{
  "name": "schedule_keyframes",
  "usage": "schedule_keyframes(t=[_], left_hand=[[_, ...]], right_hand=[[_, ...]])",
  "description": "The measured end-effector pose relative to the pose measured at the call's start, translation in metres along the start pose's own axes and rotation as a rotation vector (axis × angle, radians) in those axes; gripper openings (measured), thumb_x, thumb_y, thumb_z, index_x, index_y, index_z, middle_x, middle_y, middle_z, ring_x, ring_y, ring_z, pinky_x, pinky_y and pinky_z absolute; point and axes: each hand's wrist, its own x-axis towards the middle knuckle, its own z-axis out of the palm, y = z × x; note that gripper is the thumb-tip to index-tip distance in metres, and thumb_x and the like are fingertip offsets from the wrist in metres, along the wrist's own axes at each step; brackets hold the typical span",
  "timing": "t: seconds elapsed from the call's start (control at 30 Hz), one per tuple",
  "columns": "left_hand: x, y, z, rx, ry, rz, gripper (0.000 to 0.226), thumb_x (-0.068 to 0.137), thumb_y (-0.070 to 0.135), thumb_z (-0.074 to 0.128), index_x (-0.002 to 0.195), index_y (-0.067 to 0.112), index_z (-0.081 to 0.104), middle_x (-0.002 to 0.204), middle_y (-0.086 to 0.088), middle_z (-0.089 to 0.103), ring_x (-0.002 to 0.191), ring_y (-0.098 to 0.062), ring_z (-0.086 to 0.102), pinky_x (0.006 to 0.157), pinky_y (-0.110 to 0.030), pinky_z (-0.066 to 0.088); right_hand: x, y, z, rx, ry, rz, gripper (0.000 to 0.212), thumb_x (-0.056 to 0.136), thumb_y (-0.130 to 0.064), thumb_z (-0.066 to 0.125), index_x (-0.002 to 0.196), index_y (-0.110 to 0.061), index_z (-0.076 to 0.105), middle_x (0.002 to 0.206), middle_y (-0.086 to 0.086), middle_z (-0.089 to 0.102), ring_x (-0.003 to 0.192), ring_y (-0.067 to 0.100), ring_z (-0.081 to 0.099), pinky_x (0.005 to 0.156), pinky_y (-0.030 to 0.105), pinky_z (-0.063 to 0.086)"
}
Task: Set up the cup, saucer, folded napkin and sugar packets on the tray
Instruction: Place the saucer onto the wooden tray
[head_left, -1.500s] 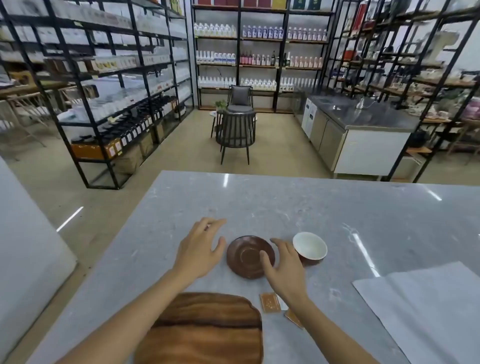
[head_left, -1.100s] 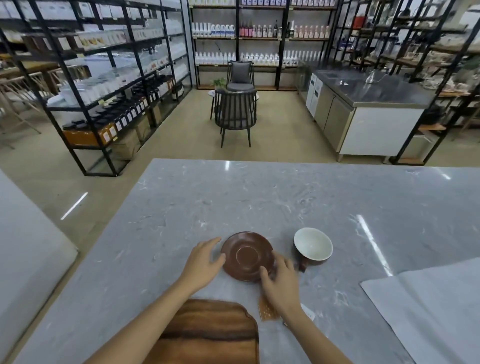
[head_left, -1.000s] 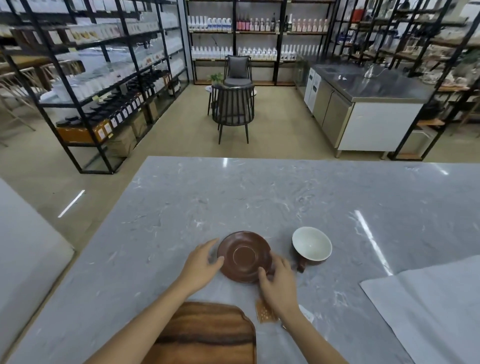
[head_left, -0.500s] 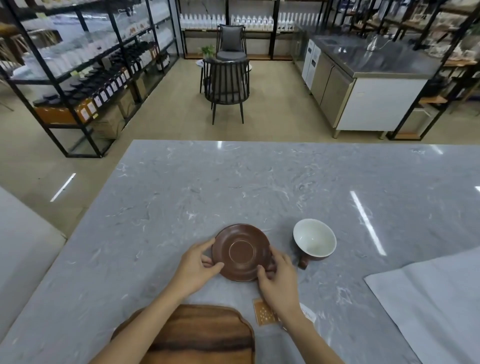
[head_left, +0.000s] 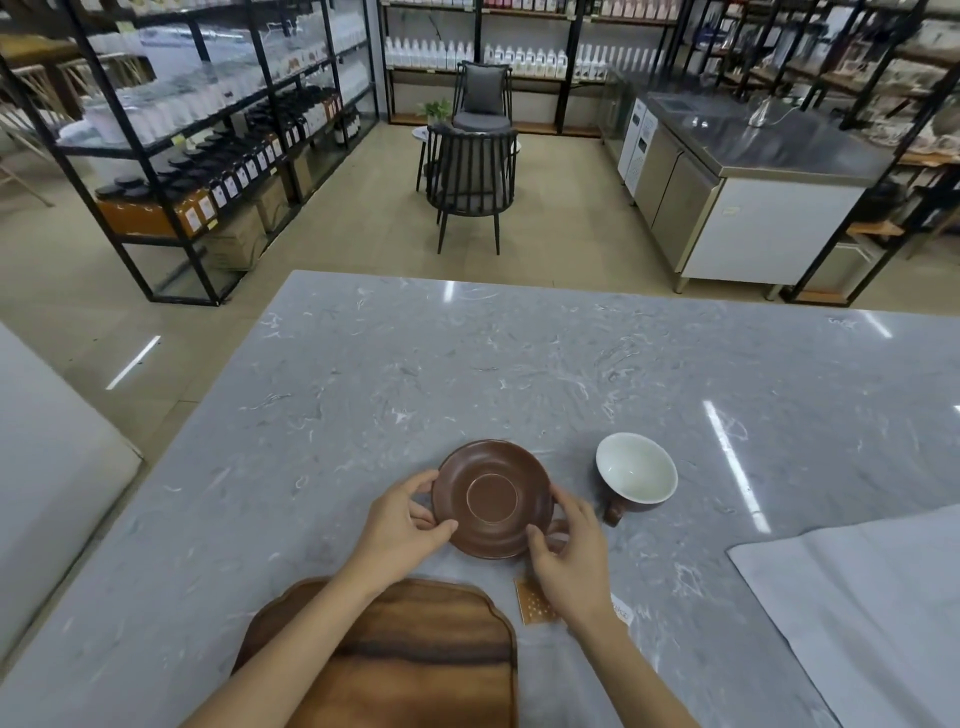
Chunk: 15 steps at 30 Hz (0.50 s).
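Both hands have closed in: left hand (head_left: 402, 525) and right hand (head_left: 569, 553) now pinch the round brown ceramic saucer (head_left: 492, 498) at nine and four o'clock. Lift level, then draw it toward six o'clock onto the wooden tray (head_left: 415, 660).
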Motion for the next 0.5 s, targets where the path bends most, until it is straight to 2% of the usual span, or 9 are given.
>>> schedule_keyframes(t=[0.17,0.3,0.5], left_hand=[[-0.019,0.003,-0.010,0.000,-0.002,0.025,0.073,0.078,0.020,0.086,0.143,0.027,0.052,0.112,0.018,0.065,0.084,-0.002,0.070,0.083,-0.022,0.060],[-0.037,0.002,-0.018,0.024,0.010,0.045,0.075,0.078,0.021,0.086,0.143,0.027,0.051,0.117,0.018,0.064,0.083,-0.001,0.071,0.079,-0.019,0.059],[-0.069,-0.006,-0.034,0.049,0.008,0.050,0.076,0.076,0.026,0.087,0.143,0.028,0.051,0.105,0.016,0.069,0.081,-0.001,0.072,0.082,-0.026,0.062]], right_hand=[[-0.015,-0.006,0.000,0.037,0.016,-0.011,0.056,0.087,-0.001,0.071,0.139,-0.020,0.059,0.126,-0.002,0.055,0.085,0.004,0.065,0.071,0.013,0.057],[-0.035,-0.013,0.001,0.061,0.020,-0.017,0.056,0.087,-0.001,0.071,0.139,-0.019,0.058,0.128,-0.004,0.054,0.086,0.007,0.067,0.071,0.011,0.056],[-0.072,-0.025,0.003,0.011,0.018,-0.019,0.057,0.088,-0.007,0.072,0.140,-0.023,0.056,0.127,-0.006,0.052,0.085,0.004,0.067,0.074,0.008,0.051]])
